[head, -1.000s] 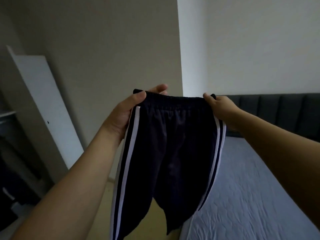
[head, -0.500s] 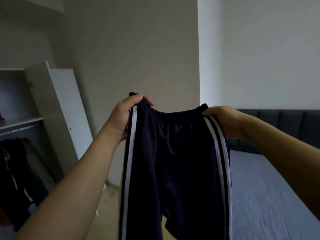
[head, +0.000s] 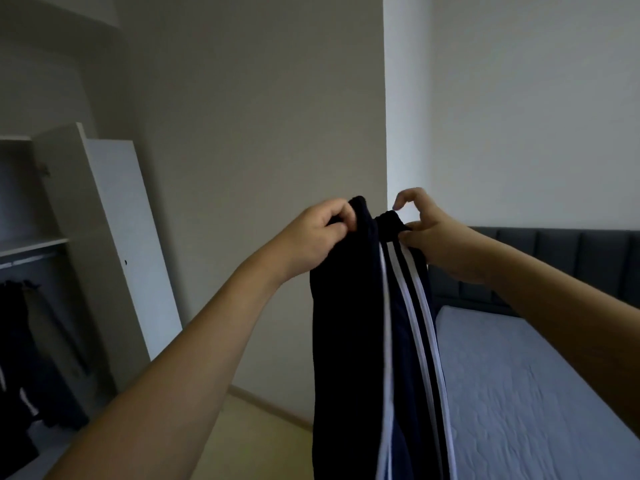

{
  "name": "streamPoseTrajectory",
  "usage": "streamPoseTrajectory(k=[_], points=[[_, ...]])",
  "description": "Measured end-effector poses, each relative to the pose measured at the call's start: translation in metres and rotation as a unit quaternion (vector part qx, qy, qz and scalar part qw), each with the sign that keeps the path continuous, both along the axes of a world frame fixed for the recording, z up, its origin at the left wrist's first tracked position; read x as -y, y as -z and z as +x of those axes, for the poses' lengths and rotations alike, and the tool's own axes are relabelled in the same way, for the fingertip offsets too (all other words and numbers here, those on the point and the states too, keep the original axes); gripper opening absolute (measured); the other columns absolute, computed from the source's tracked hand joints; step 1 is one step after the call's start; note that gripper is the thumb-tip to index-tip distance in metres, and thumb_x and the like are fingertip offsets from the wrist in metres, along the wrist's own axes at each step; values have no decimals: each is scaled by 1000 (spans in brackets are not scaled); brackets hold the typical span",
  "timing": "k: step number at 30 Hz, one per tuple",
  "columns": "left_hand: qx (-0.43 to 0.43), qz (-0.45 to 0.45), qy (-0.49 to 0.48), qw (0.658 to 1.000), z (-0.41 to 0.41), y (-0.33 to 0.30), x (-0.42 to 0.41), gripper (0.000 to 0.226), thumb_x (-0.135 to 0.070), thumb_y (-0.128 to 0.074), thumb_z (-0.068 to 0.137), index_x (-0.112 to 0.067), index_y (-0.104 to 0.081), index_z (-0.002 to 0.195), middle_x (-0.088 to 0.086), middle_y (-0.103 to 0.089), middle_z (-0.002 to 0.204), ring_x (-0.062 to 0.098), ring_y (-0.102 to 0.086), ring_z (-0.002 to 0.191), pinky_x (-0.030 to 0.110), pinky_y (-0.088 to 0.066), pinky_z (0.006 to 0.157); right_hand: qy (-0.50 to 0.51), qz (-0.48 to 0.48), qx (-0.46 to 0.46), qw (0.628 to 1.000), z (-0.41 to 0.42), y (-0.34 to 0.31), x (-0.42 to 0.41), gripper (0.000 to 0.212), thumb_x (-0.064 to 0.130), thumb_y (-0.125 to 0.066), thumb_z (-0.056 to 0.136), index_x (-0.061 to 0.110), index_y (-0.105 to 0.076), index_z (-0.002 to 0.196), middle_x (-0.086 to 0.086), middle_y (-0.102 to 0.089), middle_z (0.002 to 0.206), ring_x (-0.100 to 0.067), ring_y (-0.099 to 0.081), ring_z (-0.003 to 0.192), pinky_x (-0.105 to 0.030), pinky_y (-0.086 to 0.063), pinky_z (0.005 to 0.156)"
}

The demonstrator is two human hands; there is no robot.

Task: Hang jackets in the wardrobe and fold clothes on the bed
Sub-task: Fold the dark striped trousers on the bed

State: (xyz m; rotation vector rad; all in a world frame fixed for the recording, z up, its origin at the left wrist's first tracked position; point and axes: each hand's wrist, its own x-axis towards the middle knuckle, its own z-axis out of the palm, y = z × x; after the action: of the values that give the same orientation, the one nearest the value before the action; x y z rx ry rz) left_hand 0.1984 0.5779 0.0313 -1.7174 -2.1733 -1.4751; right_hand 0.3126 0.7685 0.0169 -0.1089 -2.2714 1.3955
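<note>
Dark track trousers (head: 349, 323), white side stripes, held up in the air at the waistband, between the open wardrobe (head: 69, 216) and the bed (head: 540, 386). The two ends of the waistband are close together, so the garment hangs doubled lengthwise, one leg against the other.

Left hand (head: 318, 233): fingers curled, pinching one end of the waistband. Right hand (head: 426, 233): thumb and lower fingers pinch the other end just beside it; forefinger lifted clear, crooked, holding nothing.

Step in hand, as I judge it: the lengthwise half-fold. To do it well, bring the waistband ends flush, side seams matched so the stripes lie one over the other, then lower onto the mattress without letting the legs twist (hems are out of frame, so whether they line up cannot be told).

Orientation: long axis near vertical, waistband up, legs pointing down toward the floor beside the bed's edge. Striped side faces right, toward the bed.

Outward: grey padded headboard (head: 571, 251) behind the right forearm; dark garments (head: 20, 348) hanging in the wardrobe.
</note>
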Motion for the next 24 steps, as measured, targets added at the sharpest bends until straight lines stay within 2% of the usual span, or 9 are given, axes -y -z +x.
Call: streamPoseTrajectory(k=[2,5,8,10,13,16,19,22,24], points=[[-41,9,7,999,2,1,-5,19,-9,-49,94,-28,-50,91,-9,-55,81,8,-51,67,23,-43,60,13,9,-10,1000,3,0,3,31,-8,-36,96,20,-47,94,0,-54,67,-18,-28,55,-32,-19,50],[-28,53,-4,998,2,-2,-8,22,-24,-60,90,-35,-42,94,-3,-59,86,7,-57,69,22,-47,61,88,16,-56,994,4,-2,6,41,-15,-30,89,16,-56,80,-12,-53,79,-20,-32,56,-29,-22,51],[-5,83,-27,996,0,-1,-15,26,-27,-68,84,-32,-43,91,-6,-65,81,9,-61,69,29,-52,63,154,61,-71,984,5,-7,8,49,-18,-24,73,14,-61,67,0,-55,58,-9,-40,41,-18,-29,40],[11,109,-35,993,1,4,-21,28,-28,-71,82,-29,-44,88,4,-66,80,14,-60,68,36,-51,65,131,60,-35,989,4,-7,12,46,-14,-28,77,13,-65,71,-6,-56,59,-13,-47,47,-21,-40,45],[28,151,-59,986,3,7,-27,30,-26,-73,80,-28,-44,87,4,-61,78,13,-56,67,33,-49,65,0,-61,0,998,3,1,15,32,-9,-41,87,7,-68,93,-16,-66,88,-24,-62,78,-36,-54,79],[45,160,-62,984,0,5,-25,30,-27,-73,78,-26,-45,89,4,-60,78,12,-56,67,32,-49,65,-12,-77,-1,997,1,10,6,24,-13,-52,85,10,-61,88,-15,-65,88,-28,-56,80,-36,-45,77],[30,123,-59,990,-4,2,-22,26,-29,-73,78,-24,-50,88,10,-65,79,13,-58,65,32,-50,61,70,-9,6,997,-5,15,-1,44,-16,-44,81,15,-66,60,-18,-55,76,-28,-43,76,-35,-36,71],[-17,81,-87,993,-7,3,-21,20,-29,-73,77,-25,-54,84,-1,-66,77,10,-60,64,27,-51,60,47,-72,1,996,-9,14,3,30,-3,-48,85,8,-74,73,-23,-67,88,-37,-60,82,-39,-50,87],[-23,65,-110,992,-10,4,-20,20,-29,-72,76,-26,-54,83,-1,-66,78,11,-61,65,28,-51,59,-19,-128,-2,992,-8,13,7,21,15,-57,84,3,-75,85,-19,-72,98,-31,-68,93,-38,-52,91]])
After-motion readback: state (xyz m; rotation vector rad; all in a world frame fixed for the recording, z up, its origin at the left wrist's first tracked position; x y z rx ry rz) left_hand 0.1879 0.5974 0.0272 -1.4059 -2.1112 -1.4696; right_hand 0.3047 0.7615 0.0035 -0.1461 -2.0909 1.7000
